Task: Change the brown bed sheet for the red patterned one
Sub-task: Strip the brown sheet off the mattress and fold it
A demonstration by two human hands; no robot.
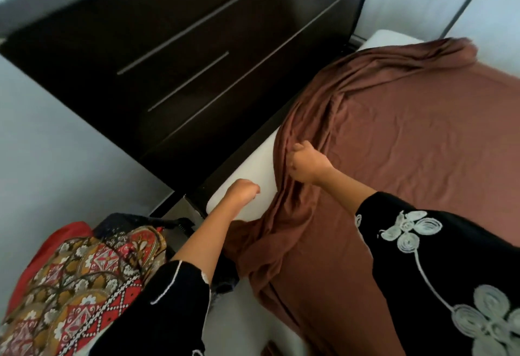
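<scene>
Patterned sheet (84,271) nearest; brown sheet (408,136) (bunched) bares mattress (253,164) by, perhaps, headboard (168,60).

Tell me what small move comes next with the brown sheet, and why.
Probably pull the brown sheet away from the dark panel with the right hand, which grips its bunched edge: the white mattress shows bare only along that side.

Two hands (244,190) (307,163), one brown sheet (408,142), one patterned sheet (84,274)
</scene>
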